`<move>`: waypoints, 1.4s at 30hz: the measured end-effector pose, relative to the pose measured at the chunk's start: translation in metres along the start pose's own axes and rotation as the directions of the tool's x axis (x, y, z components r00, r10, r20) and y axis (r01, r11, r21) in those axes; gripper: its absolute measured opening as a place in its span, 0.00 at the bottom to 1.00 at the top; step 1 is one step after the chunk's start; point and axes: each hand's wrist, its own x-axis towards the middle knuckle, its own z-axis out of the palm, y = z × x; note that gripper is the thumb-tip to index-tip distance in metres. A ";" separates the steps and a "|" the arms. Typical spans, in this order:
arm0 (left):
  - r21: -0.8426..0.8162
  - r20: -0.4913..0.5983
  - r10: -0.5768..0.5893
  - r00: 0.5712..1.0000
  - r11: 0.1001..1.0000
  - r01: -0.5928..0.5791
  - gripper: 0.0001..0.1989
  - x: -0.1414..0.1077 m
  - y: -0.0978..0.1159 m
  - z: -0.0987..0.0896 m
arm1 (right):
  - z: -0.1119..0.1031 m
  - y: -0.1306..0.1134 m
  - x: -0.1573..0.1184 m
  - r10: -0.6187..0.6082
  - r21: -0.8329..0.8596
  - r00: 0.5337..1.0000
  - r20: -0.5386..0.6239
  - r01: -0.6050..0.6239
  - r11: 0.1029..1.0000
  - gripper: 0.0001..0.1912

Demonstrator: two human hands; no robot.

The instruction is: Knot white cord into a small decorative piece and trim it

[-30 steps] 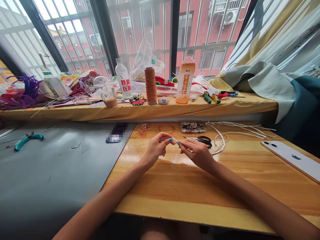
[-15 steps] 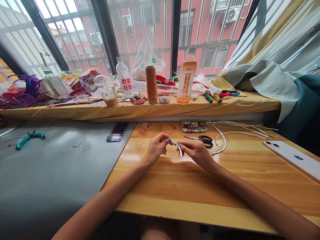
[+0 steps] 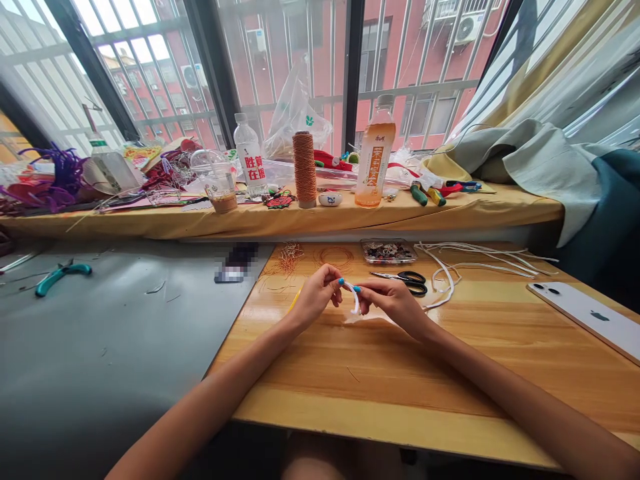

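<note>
Over the middle of the wooden table (image 3: 320, 393), a short white cord (image 3: 355, 301) curves down between my two hands. My left hand (image 3: 320, 293) pinches its upper end between thumb and fingers, and my right hand (image 3: 393, 300) pinches it just to the right. The fingertips nearly meet, and the cord's loose end hangs below them. Black-handled scissors (image 3: 413, 280) lie right behind my right hand. Past my left hand are a tangle of thin copper-coloured thread (image 3: 290, 253) and a loose coil of it (image 3: 334, 256).
A clear tray of small beads or bits (image 3: 388, 251) and long white cords (image 3: 480, 253) lie at the table's back. A white phone (image 3: 590, 317) is at the right. Teal pliers (image 3: 63, 277) rest on the grey surface. A thread spool (image 3: 305, 170) and bottles stand on the sill.
The white cord's hanging end has swung slightly left and bends more between my fingers. Both hands stay pinched in nearly the same place. The view has shifted a little.
</note>
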 end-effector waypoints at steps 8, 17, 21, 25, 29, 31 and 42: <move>0.058 -0.025 0.019 0.999 0.998 -0.018 0.08 0.001 -0.001 -0.002 | -0.004 0.000 0.003 0.000 -0.056 1.000 0.008 0.000 0.998 0.13; 0.158 -0.063 0.021 0.998 0.987 -0.011 0.07 -0.001 -0.003 -0.002 | -0.004 0.002 0.004 -0.259 -0.596 0.961 0.098 0.265 0.758 0.15; 0.347 -0.089 0.071 0.993 0.937 -0.036 0.05 -0.005 0.000 0.001 | 0.002 0.001 0.005 -0.228 -0.680 0.965 0.129 0.253 0.688 0.17; 0.433 -0.074 0.097 0.992 0.900 -0.056 0.06 -0.005 0.001 0.002 | 0.007 0.003 0.003 -0.204 -0.828 0.967 0.153 0.238 0.507 0.15; 0.456 -0.071 0.094 0.993 0.888 -0.051 0.06 -0.004 -0.001 0.001 | 0.007 0.004 0.002 -0.185 -0.902 0.958 0.218 0.270 0.337 0.15; 0.460 -0.065 0.084 0.994 0.887 -0.045 0.06 -0.003 -0.001 0.001 | 0.005 0.004 0.002 -0.167 -0.914 0.956 0.242 0.282 0.293 0.15; 0.256 -0.068 -0.022 0.997 0.966 0.039 0.05 0.000 -0.001 -0.001 | -0.002 -0.001 0.006 -0.075 -0.714 0.989 0.127 0.144 0.685 0.13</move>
